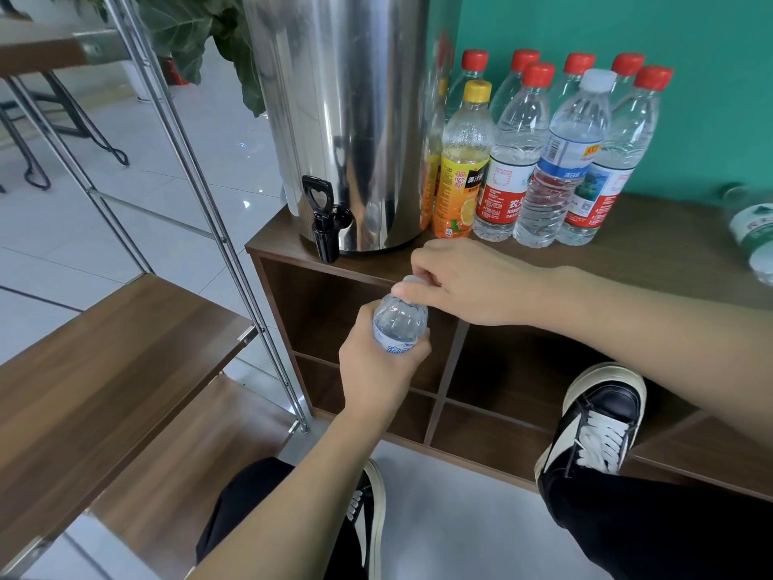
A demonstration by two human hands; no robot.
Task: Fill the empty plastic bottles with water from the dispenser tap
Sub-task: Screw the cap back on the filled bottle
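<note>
The steel dispenser (339, 119) stands at the left end of the desk (652, 249), its one black tap (324, 217) hanging just past the front edge. Your left hand (376, 374) is wrapped round the body of a clear bottle (399, 322), held below desk height in front of the cubbies, and your right hand (460, 282) pinches its cap (412, 280). Judging by that grip, you are working the cap, so keep the left hand firm on the label without crushing the thin wall, and twist with the right fingertips only. Keep the bottle upright, since it may already hold water. Beside the dispenser I count eight standing bottles: six red caps, one yellow-capped juice bottle (462, 161), one white-capped bottle (560, 161). Another bottle (753, 228) lies at the right edge.
</note>
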